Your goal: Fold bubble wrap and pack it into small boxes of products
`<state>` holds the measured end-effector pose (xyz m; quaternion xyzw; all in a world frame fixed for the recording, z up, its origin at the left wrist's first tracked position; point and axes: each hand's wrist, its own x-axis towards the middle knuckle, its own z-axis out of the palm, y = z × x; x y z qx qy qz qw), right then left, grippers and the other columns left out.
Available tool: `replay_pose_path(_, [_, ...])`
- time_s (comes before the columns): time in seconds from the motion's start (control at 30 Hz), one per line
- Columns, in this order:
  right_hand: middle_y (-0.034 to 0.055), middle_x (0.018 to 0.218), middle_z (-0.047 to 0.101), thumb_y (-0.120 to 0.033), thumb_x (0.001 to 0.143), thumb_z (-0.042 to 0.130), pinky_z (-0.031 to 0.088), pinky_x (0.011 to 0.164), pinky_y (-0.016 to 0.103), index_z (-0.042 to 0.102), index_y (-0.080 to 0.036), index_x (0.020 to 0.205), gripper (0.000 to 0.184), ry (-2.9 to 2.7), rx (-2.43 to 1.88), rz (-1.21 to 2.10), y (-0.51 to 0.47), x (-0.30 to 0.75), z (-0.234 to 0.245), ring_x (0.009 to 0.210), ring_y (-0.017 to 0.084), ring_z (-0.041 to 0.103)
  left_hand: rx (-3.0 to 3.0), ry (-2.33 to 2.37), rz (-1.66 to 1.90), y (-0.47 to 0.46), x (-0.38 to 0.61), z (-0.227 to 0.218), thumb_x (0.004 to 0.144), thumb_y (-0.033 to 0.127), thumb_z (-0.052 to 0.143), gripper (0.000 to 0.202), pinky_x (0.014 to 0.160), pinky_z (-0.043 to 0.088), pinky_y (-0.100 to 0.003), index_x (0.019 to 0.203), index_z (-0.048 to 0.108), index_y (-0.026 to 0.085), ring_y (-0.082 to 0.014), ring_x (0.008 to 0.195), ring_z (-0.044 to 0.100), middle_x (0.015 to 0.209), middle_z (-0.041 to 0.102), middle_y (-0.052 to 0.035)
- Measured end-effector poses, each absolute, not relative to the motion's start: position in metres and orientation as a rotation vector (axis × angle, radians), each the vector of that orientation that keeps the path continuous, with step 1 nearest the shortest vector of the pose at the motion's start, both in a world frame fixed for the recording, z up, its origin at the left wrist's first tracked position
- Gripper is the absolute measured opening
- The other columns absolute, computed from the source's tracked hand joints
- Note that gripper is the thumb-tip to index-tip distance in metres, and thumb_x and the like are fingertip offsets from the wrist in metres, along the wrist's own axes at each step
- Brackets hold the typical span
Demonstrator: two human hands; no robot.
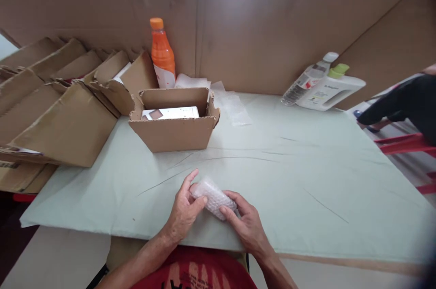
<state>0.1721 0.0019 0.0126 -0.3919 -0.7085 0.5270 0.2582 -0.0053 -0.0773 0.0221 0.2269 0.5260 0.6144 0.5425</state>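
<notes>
Near the front edge of the table, a small bundle in bubble wrap (214, 198) is held between both hands; its contents are hidden. My left hand (184, 209) grips its left end, thumb on the near side and index finger raised away. At the opposite end, my right hand (244, 223) pinches it between thumb and fingers. Beyond the hands stands a brown cardboard box (177, 137) with its top uncovered. Inside it lies a white printed carton (182, 112), seen only at its top.
Several cardboard boxes (68, 130) crowd the left side. An orange bottle (162, 55) and thin clear plastic sheets (236, 109) are at the back. A water bottle (308, 81) and a white jug (330, 93) lean at the back right. Beyond the table, a person's leg (395, 102) shows.
</notes>
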Motion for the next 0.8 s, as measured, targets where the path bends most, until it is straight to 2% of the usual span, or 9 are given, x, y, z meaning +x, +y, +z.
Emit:
replay_pose_path(0.07, [0.0059, 0.092, 0.077, -0.048, 0.090, 0.064, 0.058, 0.076, 0.030, 0.073, -0.021, 0.104, 0.031, -1.961, -1.053, 1.334, 0.013, 0.168, 0.027, 0.082, 0.021, 0.072, 0.598, 1.243, 1.486, -0.079, -0.019, 0.022, 0.082, 0.036, 0.072, 0.079, 0.079, 0.050, -0.029, 0.148, 0.035, 0.016, -0.0162, 0.084, 0.062, 0.096, 0.067, -0.0045])
replay_pose_path(0.2, [0.0048, 0.098, 0.077, -0.044, 0.088, 0.068, 0.057, 0.072, 0.029, 0.073, -0.023, 0.109, 0.030, -1.958, -0.940, 1.003, 0.059, 0.153, 0.088, 0.082, 0.020, 0.072, 0.736, 1.451, 1.694, -0.079, -0.068, 0.026, 0.086, 0.039, 0.068, 0.062, 0.094, 0.050, -0.038, 0.140, 0.045, 0.018, -0.0224, 0.103, 0.065, 0.110, 0.068, -0.0101])
replay_pose_path(0.27, [0.0042, 0.101, 0.077, -0.043, 0.088, 0.069, 0.056, 0.073, 0.030, 0.072, -0.024, 0.112, 0.031, -1.960, -0.885, 0.756, 0.087, 0.134, 0.127, 0.084, 0.020, 0.071, 0.714, 1.676, 1.862, -0.074, -0.093, 0.026, 0.085, 0.036, 0.068, 0.057, 0.095, 0.050, -0.038, 0.136, 0.050, 0.020, -0.0222, 0.105, 0.065, 0.117, 0.065, -0.0109])
replay_pose_path(0.37, [0.0054, 0.106, 0.076, -0.042, 0.088, 0.066, 0.053, 0.075, 0.032, 0.071, -0.022, 0.113, 0.032, -2.100, -0.837, 0.395, 0.127, 0.088, 0.176, 0.085, 0.020, 0.069, 0.636, 1.856, 2.030, -0.060, -0.117, 0.020, 0.082, 0.031, 0.069, 0.062, 0.092, 0.050, -0.037, 0.139, 0.047, 0.021, -0.0214, 0.105, 0.064, 0.121, 0.061, -0.0106])
replay_pose_path(0.43, [0.0063, 0.100, 0.076, -0.039, 0.089, 0.062, 0.050, 0.072, 0.032, 0.071, -0.021, 0.114, 0.032, -2.299, -0.911, 0.169, 0.147, 0.055, 0.197, 0.081, 0.021, 0.068, 0.625, 1.862, 2.036, -0.053, -0.120, 0.012, 0.082, 0.028, 0.067, 0.064, 0.090, 0.050, -0.036, 0.141, 0.044, 0.021, -0.0211, 0.105, 0.063, 0.122, 0.059, -0.0107])
replay_pose_path(0.53, [0.0073, 0.085, 0.076, -0.031, 0.090, 0.054, 0.043, 0.066, 0.031, 0.074, -0.020, 0.106, 0.028, -2.663, -1.160, -0.175, 0.164, 0.013, 0.217, 0.078, 0.023, 0.068, 0.632, 1.847, 2.003, -0.048, -0.115, 0.000, 0.084, 0.027, 0.064, 0.063, 0.089, 0.050, -0.035, 0.143, 0.043, 0.022, -0.0204, 0.105, 0.062, 0.123, 0.058, -0.0111])
replay_pose_path(0.6, [0.0078, 0.082, 0.075, -0.026, 0.088, 0.053, 0.040, 0.063, 0.029, 0.076, -0.021, 0.096, 0.026, -2.955, -1.254, -0.251, 0.168, -0.009, 0.225, 0.078, 0.024, 0.068, 0.626, 1.830, 1.991, -0.049, -0.112, -0.005, 0.085, 0.026, 0.063, 0.062, 0.088, 0.050, -0.034, 0.144, 0.042, 0.022, -0.0198, 0.105, 0.061, 0.125, 0.057, -0.0112])
replay_pose_path(0.7, [0.0107, 0.085, 0.075, -0.021, 0.083, 0.056, 0.039, 0.062, 0.029, 0.077, -0.019, 0.091, 0.023, -3.278, -1.281, -0.221, 0.168, -0.034, 0.227, 0.080, 0.024, 0.068, 0.615, 1.804, 1.976, -0.051, -0.112, -0.008, 0.086, 0.025, 0.061, 0.062, 0.088, 0.050, -0.033, 0.145, 0.041, 0.023, -0.0194, 0.106, 0.061, 0.129, 0.056, -0.0114])
replay_pose_path(0.8, [0.0152, 0.097, 0.075, -0.019, 0.082, 0.058, 0.039, 0.064, 0.029, 0.076, -0.015, 0.099, 0.025, -3.340, -1.253, -0.253, 0.166, -0.046, 0.221, 0.088, 0.026, 0.068, 0.593, 1.804, 1.968, -0.052, -0.116, -0.009, 0.087, 0.025, 0.060, 0.061, 0.087, 0.050, -0.033, 0.145, 0.041, 0.023, -0.0189, 0.105, 0.061, 0.130, 0.056, -0.0116])
